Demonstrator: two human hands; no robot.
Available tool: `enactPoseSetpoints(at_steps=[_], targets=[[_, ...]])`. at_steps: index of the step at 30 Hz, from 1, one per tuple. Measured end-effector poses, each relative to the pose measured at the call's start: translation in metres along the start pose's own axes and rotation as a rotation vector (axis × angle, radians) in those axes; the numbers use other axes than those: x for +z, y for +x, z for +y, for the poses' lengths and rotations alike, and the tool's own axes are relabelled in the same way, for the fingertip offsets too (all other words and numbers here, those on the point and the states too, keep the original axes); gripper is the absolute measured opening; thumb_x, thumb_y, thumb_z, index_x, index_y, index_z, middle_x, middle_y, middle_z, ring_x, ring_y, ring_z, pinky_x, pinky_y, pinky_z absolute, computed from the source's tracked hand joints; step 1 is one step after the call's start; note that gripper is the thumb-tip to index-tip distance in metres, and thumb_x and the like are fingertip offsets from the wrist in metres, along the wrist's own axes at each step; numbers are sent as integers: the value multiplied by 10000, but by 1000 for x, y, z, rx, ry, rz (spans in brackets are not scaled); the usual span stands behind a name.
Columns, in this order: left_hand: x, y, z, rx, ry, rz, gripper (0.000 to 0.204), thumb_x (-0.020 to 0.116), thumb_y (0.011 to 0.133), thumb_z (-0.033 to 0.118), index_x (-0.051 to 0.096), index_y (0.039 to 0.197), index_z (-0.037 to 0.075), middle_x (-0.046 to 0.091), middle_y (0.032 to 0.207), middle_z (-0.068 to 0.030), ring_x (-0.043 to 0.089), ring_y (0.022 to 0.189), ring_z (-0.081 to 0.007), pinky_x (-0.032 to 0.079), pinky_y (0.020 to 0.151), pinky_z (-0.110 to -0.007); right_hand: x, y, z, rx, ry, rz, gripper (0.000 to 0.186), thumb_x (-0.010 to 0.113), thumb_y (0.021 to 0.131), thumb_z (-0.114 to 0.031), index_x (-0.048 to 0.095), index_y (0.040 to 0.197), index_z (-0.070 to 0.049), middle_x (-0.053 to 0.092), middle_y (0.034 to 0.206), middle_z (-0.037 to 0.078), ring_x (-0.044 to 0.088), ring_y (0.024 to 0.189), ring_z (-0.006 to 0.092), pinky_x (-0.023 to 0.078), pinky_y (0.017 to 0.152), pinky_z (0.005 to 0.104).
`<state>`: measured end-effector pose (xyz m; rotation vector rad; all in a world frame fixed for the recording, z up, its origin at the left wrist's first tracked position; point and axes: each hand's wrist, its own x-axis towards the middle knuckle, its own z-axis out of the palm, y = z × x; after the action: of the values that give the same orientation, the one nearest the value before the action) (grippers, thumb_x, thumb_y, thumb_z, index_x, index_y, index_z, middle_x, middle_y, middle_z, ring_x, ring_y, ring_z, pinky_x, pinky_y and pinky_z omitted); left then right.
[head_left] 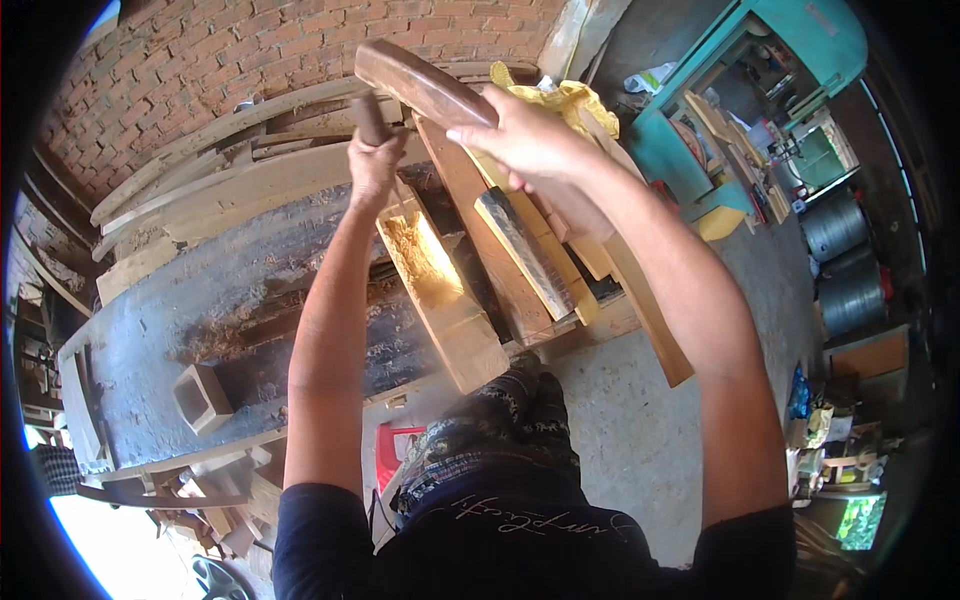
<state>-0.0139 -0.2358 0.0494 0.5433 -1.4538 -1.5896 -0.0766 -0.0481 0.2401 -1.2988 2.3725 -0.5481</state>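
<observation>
My left hand (377, 168) is closed round a chisel (370, 118), its brown handle sticking up out of the fist. The blade points down at the far end of a pale wooden block (468, 340). A rough hollow (425, 255) is cut into this block, with chips and bright light in it. In my right hand (530, 135) is a dark brown wooden mallet (425, 85), gripped and raised above the chisel handle, apart from it. Just right of the block lie a long brown board (450, 170) and a dark-faced wooden strip (525, 255).
The block rests on a worn dark workbench (200, 300) strewn with shavings. A small hollow wooden box (203, 398) stands at its near left. Curved planks (240, 125) line the brick wall. At the right are a teal machine (670, 150) and metal drums (848, 295).
</observation>
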Motion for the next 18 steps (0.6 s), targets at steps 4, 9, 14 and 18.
enactPoseSetpoints(at_steps=[4, 9, 14, 18], targets=[[0, -7, -1, 1, -120, 79, 287, 794, 777, 189, 533, 844, 90, 569, 705, 12, 532, 567, -69, 419, 488, -230, -28, -3, -17, -60, 69, 128, 608, 609, 934, -410, 438, 1323, 25, 649, 815, 114, 564, 473, 100, 505, 434, 235], [11, -28, 8, 52, 4, -42, 276, 777, 785, 164, 538, 884, 68, 584, 747, 12, 543, 639, -83, 469, 598, -253, 1, -15, 4, -276, 120, 408, 534, 562, 944, -482, 481, 1146, 5, 634, 779, 119, 565, 467, 106, 504, 398, 243], [-11, -40, 1, -15, -18, 21, 237, 769, 817, 139, 536, 836, 97, 570, 725, 33, 541, 623, -63, 442, 558, -221, 55, -45, 44, 0, 317, 45, 547, 658, 916, -384, 470, 1227, 26, 629, 764, 126, 547, 436, 119, 452, 359, 252], [-13, -62, 16, 64, -35, 10, 239, 778, 822, 145, 550, 862, 83, 587, 750, 14, 554, 654, -68, 458, 587, -229, 86, -97, 88, -19, 572, 181, 495, 687, 903, -338, 486, 1199, 5, 612, 724, 65, 550, 455, 97, 443, 364, 239]])
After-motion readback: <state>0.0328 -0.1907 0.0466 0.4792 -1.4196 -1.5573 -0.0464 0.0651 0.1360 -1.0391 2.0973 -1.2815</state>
